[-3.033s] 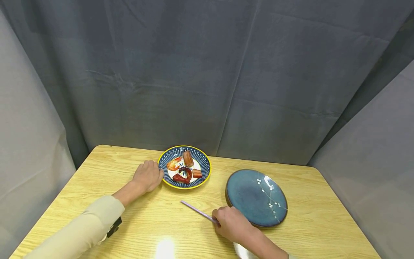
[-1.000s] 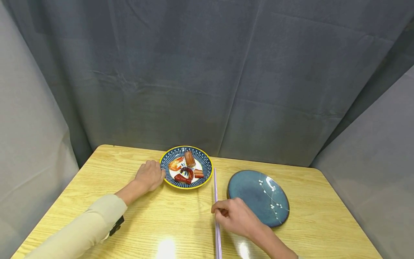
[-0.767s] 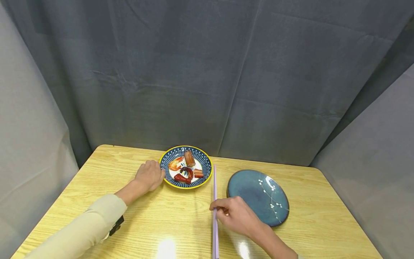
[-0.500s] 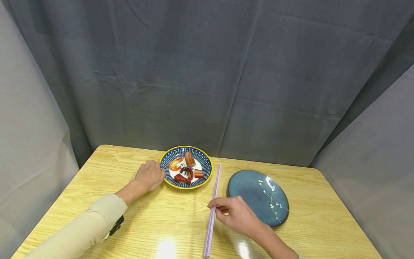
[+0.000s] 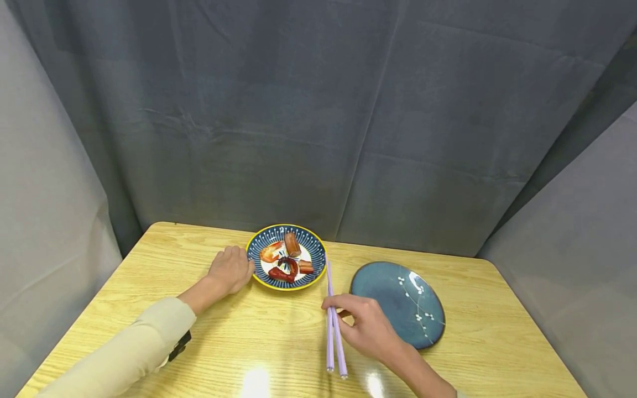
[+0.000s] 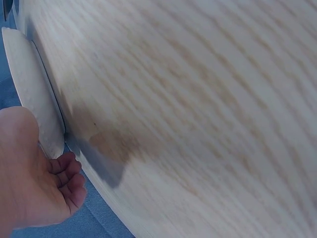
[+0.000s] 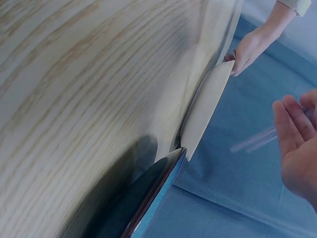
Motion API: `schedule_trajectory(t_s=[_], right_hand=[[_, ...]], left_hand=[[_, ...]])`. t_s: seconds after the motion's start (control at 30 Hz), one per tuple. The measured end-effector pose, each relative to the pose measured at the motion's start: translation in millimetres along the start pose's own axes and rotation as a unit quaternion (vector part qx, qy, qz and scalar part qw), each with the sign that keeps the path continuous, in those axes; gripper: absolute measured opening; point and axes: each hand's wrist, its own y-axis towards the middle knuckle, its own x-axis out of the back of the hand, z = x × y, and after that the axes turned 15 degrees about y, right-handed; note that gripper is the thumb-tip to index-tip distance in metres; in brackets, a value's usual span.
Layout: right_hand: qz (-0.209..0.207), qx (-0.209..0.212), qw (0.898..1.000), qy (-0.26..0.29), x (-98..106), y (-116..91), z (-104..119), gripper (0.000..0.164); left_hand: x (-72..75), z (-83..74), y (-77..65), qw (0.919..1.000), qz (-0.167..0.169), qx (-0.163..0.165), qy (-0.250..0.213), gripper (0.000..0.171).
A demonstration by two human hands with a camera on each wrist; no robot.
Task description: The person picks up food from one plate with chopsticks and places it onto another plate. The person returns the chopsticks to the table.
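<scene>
At a pale wood-grain table (image 5: 214,342), we saw a person's bare left hand (image 5: 230,271) gripping the rim of a round, navy-and-white patterned plate (image 5: 314,250) with a yellow edge, bearing reddish-brown food pieces (image 5: 281,275). Well apart from it, the bare right hand (image 5: 365,326) pinched two slim purple chopsticks (image 5: 330,345) above the table, near that plate's right rim; we could not tell whether the tips touched it. Beside the right hand lay a blue-green glazed oval plate (image 5: 388,307) with white blossoms.

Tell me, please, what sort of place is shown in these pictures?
It looks like a curtained-off booth, perhaps for recording, rather than a dining room: a dark grey curtain hangs behind the wooden table, and paler cloth flanks it on both sides.
</scene>
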Motion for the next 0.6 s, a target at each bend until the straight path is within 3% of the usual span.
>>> schedule_trajectory(t_s=[0.17,0.33,0.6], right_hand=[[-0.031,0.053,0.998,-0.018,0.2,3.5,2.2,0.024],[-0.066,0.102,0.993,0.003,-0.6,7.3,3.4,0.026],[-0.112,0.071,0.991,0.021,1.8,12.1,5.7,0.028]], left_hand=[[-0.3,0.4,0.8,1.0,-0.003,0.0,-0.001,0.038],[-0.2,0.6,0.4,1.0,-0.003,0.0,0.004,0.037],[0.8,0.3,0.4,1.0,-0.001,0.0,0.005,0.036]])
